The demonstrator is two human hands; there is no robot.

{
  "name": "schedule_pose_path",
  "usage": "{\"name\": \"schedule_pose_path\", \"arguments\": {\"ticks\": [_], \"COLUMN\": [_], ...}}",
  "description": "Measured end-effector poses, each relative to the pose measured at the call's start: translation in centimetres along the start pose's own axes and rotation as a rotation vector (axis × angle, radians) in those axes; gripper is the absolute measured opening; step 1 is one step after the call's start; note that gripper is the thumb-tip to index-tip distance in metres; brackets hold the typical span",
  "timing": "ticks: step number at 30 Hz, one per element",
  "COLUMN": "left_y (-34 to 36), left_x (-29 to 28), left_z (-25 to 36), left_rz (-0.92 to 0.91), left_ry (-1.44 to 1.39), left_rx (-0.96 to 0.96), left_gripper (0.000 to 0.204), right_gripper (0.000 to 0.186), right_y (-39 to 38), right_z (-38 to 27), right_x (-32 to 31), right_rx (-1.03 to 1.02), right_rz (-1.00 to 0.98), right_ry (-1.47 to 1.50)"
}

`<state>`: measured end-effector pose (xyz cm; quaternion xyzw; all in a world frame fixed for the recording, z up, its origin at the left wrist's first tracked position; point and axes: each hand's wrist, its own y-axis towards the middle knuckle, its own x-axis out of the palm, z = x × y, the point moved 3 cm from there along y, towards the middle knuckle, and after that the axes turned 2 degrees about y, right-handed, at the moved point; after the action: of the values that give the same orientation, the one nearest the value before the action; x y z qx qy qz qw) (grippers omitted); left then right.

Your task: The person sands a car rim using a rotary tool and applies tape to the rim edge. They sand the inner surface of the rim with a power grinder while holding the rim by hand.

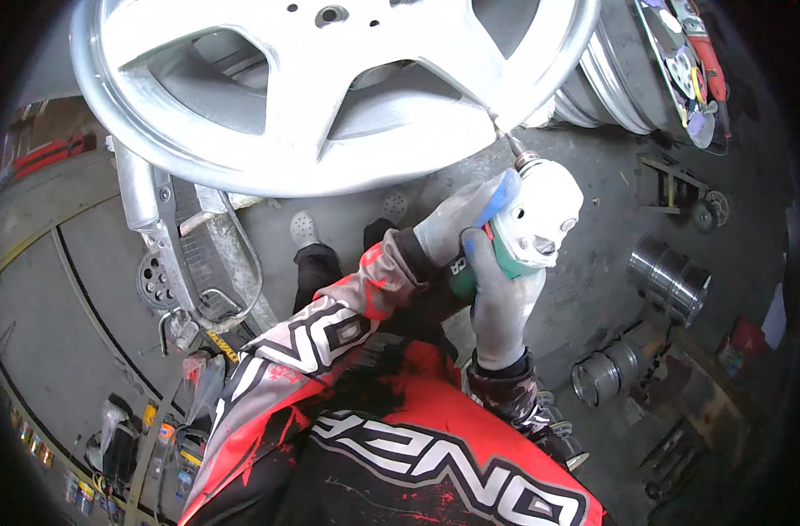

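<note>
A pale silver alloy wheel (pixel 365 167) with broad spokes fills the top of the view. Both my hands, in grey gloves, grip a green straight grinder (pixel 512 254) whose front end is white. Its thin metal bit points up and left, with the tip at the wheel's inner rim beside a spoke opening; whether it touches is hard to tell. My left hand (pixel 457 219) wraps the tool from the left side, a blue patch showing on the glove. From below, my right hand (pixel 503 307) is closed around the body, its thumb along the near side.
A metal stand (pixel 159 219) with a round perforated disc is left of my feet. More wheel rims (pixel 615 79) lean at the upper right, beside a board holding discs and a red power tool (pixel 705 57). Shiny metal barrels (pixel 667 279) lie on the right; bottles and tools crowd the lower left.
</note>
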<state>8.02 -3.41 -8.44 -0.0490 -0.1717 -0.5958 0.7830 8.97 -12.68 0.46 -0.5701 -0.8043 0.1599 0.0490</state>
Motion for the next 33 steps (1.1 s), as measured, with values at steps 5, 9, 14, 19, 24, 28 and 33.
{"name": "schedule_pose_path", "arguments": {"ticks": [5, 9, 14, 19, 24, 28, 33], "left_y": [-3.9, -8.8, -11.3, -10.6, -8.0, -3.6, -0.1], "left_x": [-1.2, -3.0, -5.4, -5.4, -3.0, -0.5, 0.3], "left_z": [-0.6, 2.4, 5.5, 9.7, 6.6, 3.9, 0.4], "left_rz": [0.044, 0.109, 0.214, 0.230, 0.202, 0.044, -0.109], "left_ry": [-0.369, -0.292, -0.405, 0.088, -0.216, -0.002, -0.088], "left_rx": [-0.341, -0.279, -0.596, -0.597, -0.524, -0.210, -0.340], "left_gripper": [0.045, 0.048, 0.048, 0.048, 0.049, 0.045, 0.035], "right_gripper": [0.047, 0.048, 0.055, 0.050, 0.044, 0.039, 0.030], "right_y": [-2.8, -5.5, -8.6, -8.8, -6.6, -3.0, -0.9], "right_z": [0.5, 0.8, 2.4, 4.4, 3.4, 1.7, 3.2], "right_x": [1.5, 3.7, 5.9, 5.5, 2.7, 0.3, -1.5], "right_rx": [-0.036, 0.056, 0.149, 0.352, 0.206, 0.155, -0.047], "right_rz": [-0.148, -0.202, -0.217, -0.272, -0.246, -0.115, -0.059], "right_ry": [-0.139, -0.016, 0.175, 0.344, 0.179, 0.225, 0.106]}}
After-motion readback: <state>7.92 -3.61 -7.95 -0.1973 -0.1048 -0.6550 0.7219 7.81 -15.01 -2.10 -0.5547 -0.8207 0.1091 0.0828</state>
